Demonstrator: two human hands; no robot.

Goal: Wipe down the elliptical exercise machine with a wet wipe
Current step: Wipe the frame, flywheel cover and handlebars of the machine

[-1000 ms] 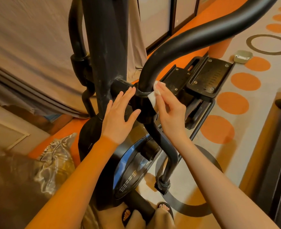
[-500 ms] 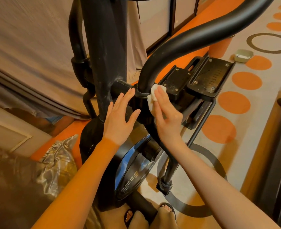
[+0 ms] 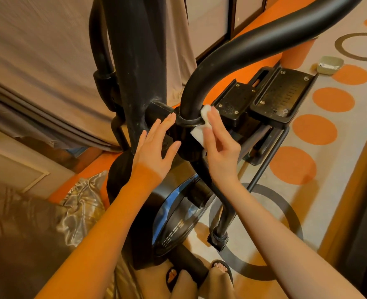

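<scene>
My right hand [image 3: 221,147] pressed the folded wet wipe [image 3: 201,128] with straight fingers against the collar where the swing arm [image 3: 232,52] meets its pivot on the elliptical machine [image 3: 139,61]; my left hand [image 3: 156,152] rested spread and flat on the hub. Risk, as I judged it: the arm could swing and nip my fingertips, or the wipe could slip free. The wipe's long axis ran up the collar, its top end toward the pedal [image 3: 284,93].
</scene>
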